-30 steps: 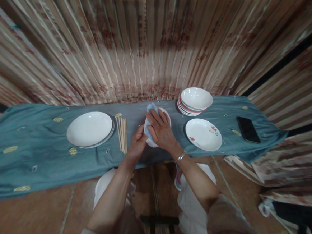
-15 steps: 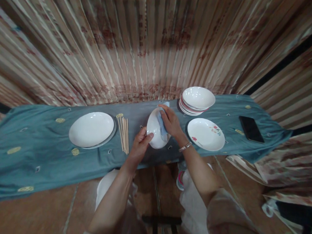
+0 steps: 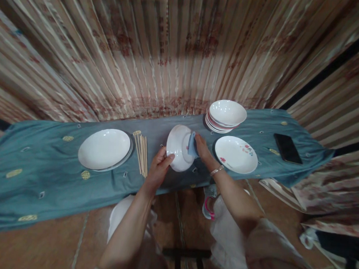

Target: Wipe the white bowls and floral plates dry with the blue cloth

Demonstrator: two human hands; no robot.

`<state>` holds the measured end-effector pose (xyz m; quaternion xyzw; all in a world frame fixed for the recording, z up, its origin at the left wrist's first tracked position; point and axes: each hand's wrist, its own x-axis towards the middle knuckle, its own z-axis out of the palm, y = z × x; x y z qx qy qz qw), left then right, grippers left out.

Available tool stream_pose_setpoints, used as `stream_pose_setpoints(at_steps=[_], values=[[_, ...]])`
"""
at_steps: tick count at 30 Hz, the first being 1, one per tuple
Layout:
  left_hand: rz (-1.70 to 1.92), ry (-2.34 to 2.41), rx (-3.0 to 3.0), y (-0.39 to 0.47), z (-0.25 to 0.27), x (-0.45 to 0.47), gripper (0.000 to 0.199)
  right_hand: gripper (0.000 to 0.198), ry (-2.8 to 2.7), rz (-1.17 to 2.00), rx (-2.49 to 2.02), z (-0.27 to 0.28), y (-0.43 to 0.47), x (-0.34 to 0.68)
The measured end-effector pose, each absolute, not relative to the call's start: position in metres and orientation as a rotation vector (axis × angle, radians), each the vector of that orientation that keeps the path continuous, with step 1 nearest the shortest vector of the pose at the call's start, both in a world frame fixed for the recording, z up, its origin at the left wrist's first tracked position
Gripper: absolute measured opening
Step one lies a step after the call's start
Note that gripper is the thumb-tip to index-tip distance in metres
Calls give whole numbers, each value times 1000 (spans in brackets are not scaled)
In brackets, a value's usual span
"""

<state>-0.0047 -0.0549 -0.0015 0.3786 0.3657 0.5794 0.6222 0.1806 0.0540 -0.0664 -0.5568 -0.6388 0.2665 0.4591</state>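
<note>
Two grips were occupied near the centre of the frame, forearms entering from the lower edge. Left grip (image 3: 157, 166): pinched on the rim side of a white bowl (image 3: 177, 144), thumb laid over the outer wall, fingers partly hidden behind. Bowl position: centre of the frame, over the counter (image 3: 54, 178), tipped on its side with the foot toward the right; contact with the surface below could not be judged. Right grip (image 3: 202, 146): closed on a folded blue cloth (image 3: 192, 144), which was pressed against the bowl's foot. A bracelet (image 3: 216, 170) circled the right wrist.

Surroundings noted. Left of centre: a stack of white plates (image 3: 103, 149), with several pale chopsticks (image 3: 141, 155) lying side by side between it and the left grip. Right of centre: a plate with floral decoration (image 3: 236, 154), lying flat near the right grip; behind it, toward the upper right, a stack of bowls (image 3: 227, 113), the top one upright. Far right of the counter: a dark phone (image 3: 287, 148), lying flat. The counter bore a teal covering with yellow motifs. A pleated, patterned curtain (image 3: 180, 47) filled the upper frame.
</note>
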Motion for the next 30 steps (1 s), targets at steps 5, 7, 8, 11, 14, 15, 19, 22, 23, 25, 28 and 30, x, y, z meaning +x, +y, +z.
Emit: stream_pose_setpoints(at_steps=[5, 7, 8, 11, 14, 15, 19, 22, 23, 25, 28, 30], values=[[1335, 839, 851, -55, -1, -7, 33, 53, -1552, 609, -1405, -64, 49, 175], [1332, 852, 858, -56, -2, -9, 32, 54, -1539, 577, -1407, -59, 48, 173], [1331, 860, 866, -56, -3, -10, 31, 54, -1531, 562, -1408, -55, 48, 173], [1319, 886, 910, -55, -6, -13, 29, 55, -1511, 515, -1373, -42, 49, 173], [1299, 927, 974, -54, -12, -14, 28, 54, -1509, 442, -1319, -30, 50, 175], [1290, 935, 995, -54, -14, -14, 29, 54, -1508, 417, -1302, -26, 50, 176], [1297, 948, 1056, -51, -23, -14, 35, 54, -1516, 333, -1227, -17, 47, 173], [1382, 981, 1047, -50, -25, -16, 38, 51, -1569, 266, -1168, -13, 41, 167], [1422, 991, 1020, -50, -24, -18, 39, 49, -1596, 244, -1145, -12, 39, 164], [1506, 1005, 934, -49, -19, -20, 38, 48, -1657, 204, -1100, -9, 35, 160], [1602, 1005, 767, -47, -11, -23, 34, 46, -1745, 157, -1063, -7, 29, 154], [1634, 985, 679, -46, -7, -24, 35, 46, -1793, 147, -1057, -6, 27, 153]])
